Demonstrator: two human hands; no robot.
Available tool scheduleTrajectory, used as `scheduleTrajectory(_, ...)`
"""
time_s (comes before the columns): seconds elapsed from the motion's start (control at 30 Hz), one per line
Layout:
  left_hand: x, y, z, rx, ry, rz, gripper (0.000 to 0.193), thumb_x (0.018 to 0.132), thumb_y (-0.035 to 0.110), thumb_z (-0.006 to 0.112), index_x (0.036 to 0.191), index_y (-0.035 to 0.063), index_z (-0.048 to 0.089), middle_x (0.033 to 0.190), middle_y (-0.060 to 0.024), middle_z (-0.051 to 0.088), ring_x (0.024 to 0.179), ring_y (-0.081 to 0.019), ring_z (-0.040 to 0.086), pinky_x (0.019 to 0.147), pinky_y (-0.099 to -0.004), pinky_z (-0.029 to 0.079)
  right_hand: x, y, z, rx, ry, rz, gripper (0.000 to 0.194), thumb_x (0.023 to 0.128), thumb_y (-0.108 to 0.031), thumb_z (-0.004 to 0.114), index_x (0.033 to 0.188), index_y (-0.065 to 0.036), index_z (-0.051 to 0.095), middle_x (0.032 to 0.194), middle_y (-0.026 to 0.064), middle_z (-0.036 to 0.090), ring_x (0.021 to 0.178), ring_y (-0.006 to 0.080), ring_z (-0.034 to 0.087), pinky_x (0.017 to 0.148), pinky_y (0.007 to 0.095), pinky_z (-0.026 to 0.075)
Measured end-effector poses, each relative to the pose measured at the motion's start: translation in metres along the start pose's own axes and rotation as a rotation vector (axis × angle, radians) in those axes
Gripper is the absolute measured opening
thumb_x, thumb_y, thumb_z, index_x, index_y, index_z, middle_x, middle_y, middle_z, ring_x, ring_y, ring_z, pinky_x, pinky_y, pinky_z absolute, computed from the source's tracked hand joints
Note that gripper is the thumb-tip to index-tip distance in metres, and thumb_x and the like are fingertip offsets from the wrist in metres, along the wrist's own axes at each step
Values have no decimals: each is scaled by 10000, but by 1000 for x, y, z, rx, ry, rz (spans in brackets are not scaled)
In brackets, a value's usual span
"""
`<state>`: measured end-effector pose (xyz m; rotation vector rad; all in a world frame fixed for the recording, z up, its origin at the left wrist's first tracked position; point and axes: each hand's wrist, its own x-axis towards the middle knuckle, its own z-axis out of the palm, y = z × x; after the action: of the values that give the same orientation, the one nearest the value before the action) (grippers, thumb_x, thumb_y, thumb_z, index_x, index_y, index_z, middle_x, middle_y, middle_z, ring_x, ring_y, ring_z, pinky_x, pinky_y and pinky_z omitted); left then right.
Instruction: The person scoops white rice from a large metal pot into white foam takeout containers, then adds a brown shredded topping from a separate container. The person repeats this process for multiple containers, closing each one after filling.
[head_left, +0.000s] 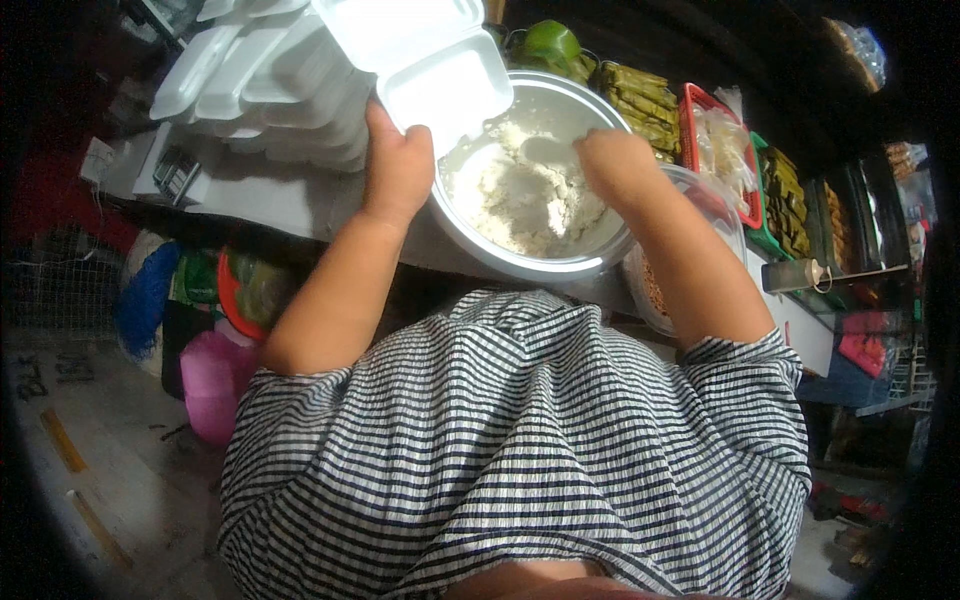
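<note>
My left hand (397, 161) grips the near edge of a white foam clamshell food box (442, 90), whose lid is spread open away from me. The box overlaps the left rim of a large round tub (525, 271). A crumbly white food, perhaps rice (517, 202), lies in the tub and clings to its walls. Over the tub's right side, my right hand (619, 165) is curled into a fist. From it a rounded grey shape, seemingly the bowl of a serving spoon (538, 150), reaches over the food. The handle is hidden by my fingers.
Stacked foam boxes (262, 82) stand at the left on the white tabletop (292, 199). A clear tub (649, 285) with brown contents sits under my right forearm. Beyond are leaf-wrapped parcels (641, 105), a red basket (690, 127) with bagged food and a green basket (765, 225).
</note>
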<state>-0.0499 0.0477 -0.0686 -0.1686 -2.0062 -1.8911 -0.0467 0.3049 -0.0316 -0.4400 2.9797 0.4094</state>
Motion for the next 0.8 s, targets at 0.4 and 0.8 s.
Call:
scheduleTrajectory(0.4,-16,-13,11,173,5,174,651,874,-35,415,1489,-10,204,1386,-241,475,1295,-335,506,1102,-406,385,47,10,7,-28,-55,-4,194,830,-92,604,927,-46,764,1050,136,720,967,308,706,802,425,566)
scheduleTrajectory(0.8,-19,-19,14,221,27,274,645,881,-29,436,1484,-48,209,1347,-277,498,1252,-371,533,1063,-421,419,57,2,10,-236,63,-214,188,857,-101,597,954,-72,755,1010,105,726,946,296,700,849,422,546)
